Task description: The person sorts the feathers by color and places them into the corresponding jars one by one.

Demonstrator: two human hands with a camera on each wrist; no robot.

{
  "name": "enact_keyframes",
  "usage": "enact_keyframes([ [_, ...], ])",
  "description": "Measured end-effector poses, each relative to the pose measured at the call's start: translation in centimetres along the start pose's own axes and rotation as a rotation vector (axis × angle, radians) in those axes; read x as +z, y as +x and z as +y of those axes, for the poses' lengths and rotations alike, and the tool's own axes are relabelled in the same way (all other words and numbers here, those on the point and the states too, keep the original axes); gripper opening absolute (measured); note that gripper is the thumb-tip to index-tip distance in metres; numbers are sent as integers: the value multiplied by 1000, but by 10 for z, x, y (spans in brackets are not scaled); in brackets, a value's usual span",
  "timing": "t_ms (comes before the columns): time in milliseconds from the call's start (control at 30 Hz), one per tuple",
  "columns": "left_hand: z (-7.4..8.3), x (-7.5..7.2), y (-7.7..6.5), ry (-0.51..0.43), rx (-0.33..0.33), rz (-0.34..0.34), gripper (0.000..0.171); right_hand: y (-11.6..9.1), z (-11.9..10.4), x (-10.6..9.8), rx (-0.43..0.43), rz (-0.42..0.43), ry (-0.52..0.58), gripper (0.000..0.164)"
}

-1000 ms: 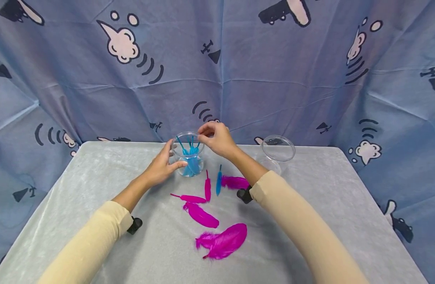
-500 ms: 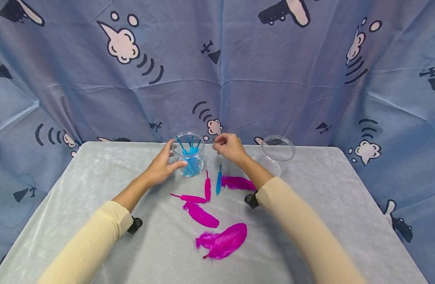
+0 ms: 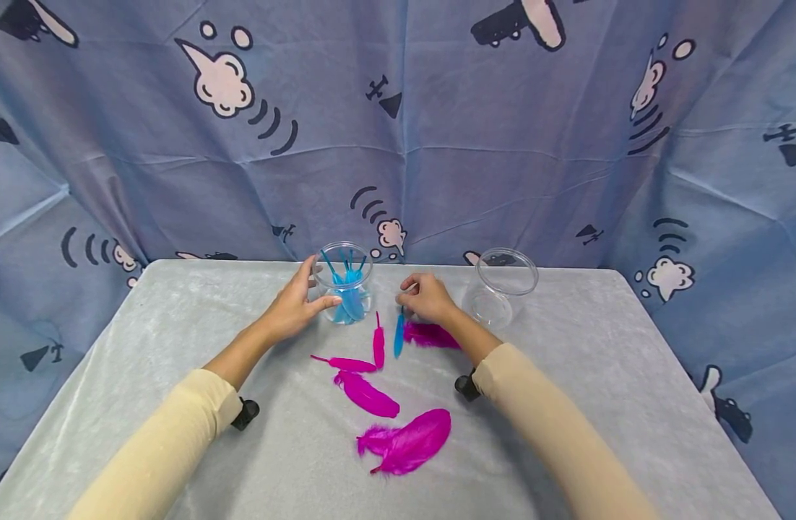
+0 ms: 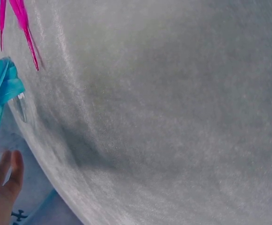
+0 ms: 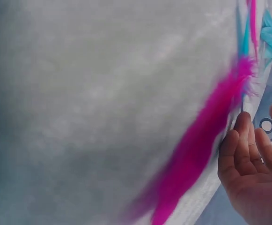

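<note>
My left hand (image 3: 295,303) holds a clear plastic jar (image 3: 343,283) by its left side, thumb across the front and fingers behind. Several blue feathers (image 3: 350,300) stand in that jar with their quills up. My right hand (image 3: 427,298) is low over the table, fingertips at the quill end of a lone blue feather (image 3: 399,339). In the right wrist view the thumb stands apart from the fingers (image 5: 243,136). A magenta feather (image 3: 430,334) lies partly under the right forearm. Two narrow pink feathers (image 3: 379,347) lie nearer the left jar.
A second clear jar (image 3: 507,273) stands right of my right hand. Wider magenta feathers (image 3: 367,394) lie toward the front of the grey cloth-covered table (image 3: 281,448). A patterned blue curtain (image 3: 333,130) hangs behind the table's far edge.
My right hand has moved from the left jar's rim rightward, then down to the lone blue feather's quill. My left hand and the jar it holds have stayed in place.
</note>
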State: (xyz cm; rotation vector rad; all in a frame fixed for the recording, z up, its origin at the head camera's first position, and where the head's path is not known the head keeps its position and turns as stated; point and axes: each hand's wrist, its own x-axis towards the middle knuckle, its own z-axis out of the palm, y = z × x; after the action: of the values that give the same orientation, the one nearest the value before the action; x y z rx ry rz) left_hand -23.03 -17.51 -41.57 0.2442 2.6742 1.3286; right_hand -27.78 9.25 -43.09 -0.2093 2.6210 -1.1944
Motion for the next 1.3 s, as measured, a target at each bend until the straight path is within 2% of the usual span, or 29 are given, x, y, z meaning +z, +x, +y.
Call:
enact_keyframes([
  [333, 0, 0, -1, 9, 1, -1, 97, -3, 5, 2, 53, -31, 11, 24],
  [800, -1, 1, 0, -7, -2, 2, 97, -3, 13, 1, -3, -55, 9, 29],
  [1100, -1, 1, -1, -6, -6, 1, 97, -1, 10, 8, -24, 11, -145, 31],
  [1300, -1, 1, -1, -7, -3, -1, 97, -1, 7, 11, -34, 44, -175, 25],
])
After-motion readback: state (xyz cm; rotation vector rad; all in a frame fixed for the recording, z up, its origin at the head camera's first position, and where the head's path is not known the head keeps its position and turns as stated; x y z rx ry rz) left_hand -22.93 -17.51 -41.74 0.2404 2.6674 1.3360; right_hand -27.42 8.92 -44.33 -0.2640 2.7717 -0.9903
